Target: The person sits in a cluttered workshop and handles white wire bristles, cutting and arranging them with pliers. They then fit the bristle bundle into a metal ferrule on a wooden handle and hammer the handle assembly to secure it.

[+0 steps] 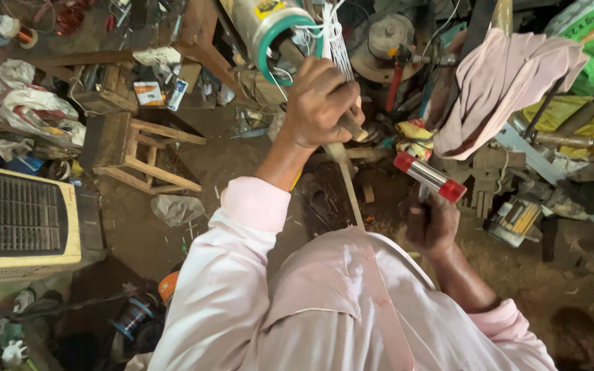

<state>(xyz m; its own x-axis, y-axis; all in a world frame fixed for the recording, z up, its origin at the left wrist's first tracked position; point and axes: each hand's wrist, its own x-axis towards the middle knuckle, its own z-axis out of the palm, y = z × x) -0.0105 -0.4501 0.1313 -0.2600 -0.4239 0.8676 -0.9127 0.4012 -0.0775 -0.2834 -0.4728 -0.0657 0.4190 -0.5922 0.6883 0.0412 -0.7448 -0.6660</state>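
Observation:
My left hand [321, 103] is closed around a thin pale rod [349, 182] that slants from my lap up toward a cylinder with a green rim [269, 34], where a bunch of white wires [335, 38] sticks out. My right hand [433, 223] grips the handle of a mallet whose head [429, 176] is a metal cylinder with red caps at both ends. The mallet head hangs just right of the rod, a little below my left hand. I wear a pink long-sleeved shirt.
A small wooden stool [132, 148] stands on the dirt floor at the left, with a beige grilled appliance [15, 220] nearer me. A pink cloth [496, 82] hangs at the upper right. Tools, bags and scrap lie around.

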